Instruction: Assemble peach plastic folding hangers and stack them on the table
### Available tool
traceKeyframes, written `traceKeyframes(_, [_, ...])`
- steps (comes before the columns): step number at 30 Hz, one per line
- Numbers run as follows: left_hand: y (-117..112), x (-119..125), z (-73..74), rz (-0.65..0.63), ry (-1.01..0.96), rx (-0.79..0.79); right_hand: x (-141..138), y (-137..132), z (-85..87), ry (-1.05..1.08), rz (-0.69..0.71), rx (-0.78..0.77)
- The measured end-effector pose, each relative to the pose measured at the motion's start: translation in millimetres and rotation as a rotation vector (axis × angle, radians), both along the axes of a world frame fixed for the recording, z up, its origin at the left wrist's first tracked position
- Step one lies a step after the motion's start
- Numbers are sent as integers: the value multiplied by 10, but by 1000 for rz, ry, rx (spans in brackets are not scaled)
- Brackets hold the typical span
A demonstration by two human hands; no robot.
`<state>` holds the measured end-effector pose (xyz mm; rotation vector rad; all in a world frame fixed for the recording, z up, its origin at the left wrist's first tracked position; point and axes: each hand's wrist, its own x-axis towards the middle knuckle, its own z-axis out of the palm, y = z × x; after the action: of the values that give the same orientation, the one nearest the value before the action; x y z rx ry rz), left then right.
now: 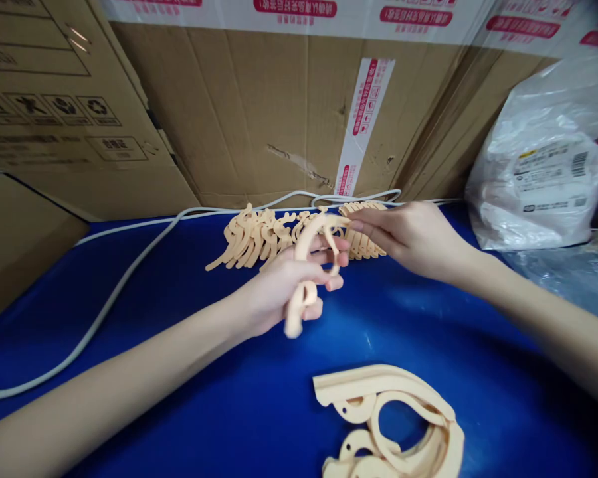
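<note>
My left hand point(285, 289) is closed around a curved beige plastic hook piece point(306, 255), held upright above the blue table point(179, 318). My right hand point(408, 238) reaches in from the right, its fingers pinched on the top end of that same piece. Just behind both hands lies a row of several small beige hook pieces point(259, 238). Near the front edge rests a stack of larger beige curved pieces point(393, 418).
Cardboard boxes point(259, 113) wall off the back and left. A white cable point(129, 269) runs across the table's left and rear. A white plastic bag with labels point(538, 172) sits at the right, clear film point(568, 272) beside it.
</note>
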<state>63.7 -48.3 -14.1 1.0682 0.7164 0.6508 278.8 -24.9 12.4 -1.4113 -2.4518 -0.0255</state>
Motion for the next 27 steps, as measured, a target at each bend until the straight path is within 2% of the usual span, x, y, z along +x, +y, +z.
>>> traceKeyframes(2, [6, 1, -36, 18, 215, 226, 75, 92, 29, 251, -25, -228])
traceKeyframes(3, [26, -13, -39, 19, 330, 337, 131, 154, 41, 379, -86, -289])
traceKeyframes(5, [113, -74, -15, 22, 564, 559, 273, 297, 54, 499, -285, -264])
traceKeyframes(7, [261, -176, 34, 81, 805, 908, 422, 432, 43, 362, -431, -144])
traceKeyframes(8, [348, -236, 58, 97, 927, 1059, 487, 486, 28, 327, -454, -116])
traceKeyframes(10, [521, -357, 84, 9, 1078, 1222, 580, 552, -18, 234, -477, -90])
traceKeyframes(12, [657, -456, 75, -178, 1091, 1234, 617, 567, -75, 82, -486, -99])
traceKeyframes(14, [737, -518, 42, -260, 1082, 1210, 612, 553, -133, -27, -492, -108])
traceKeyframes(22, [791, -553, -77, -228, 1088, 1232, 590, 559, -302, -90, -517, -125])
traceKeyframes(27, [782, -547, -103, -189, 1127, 1233, 644, 577, -325, -102, -521, -147])
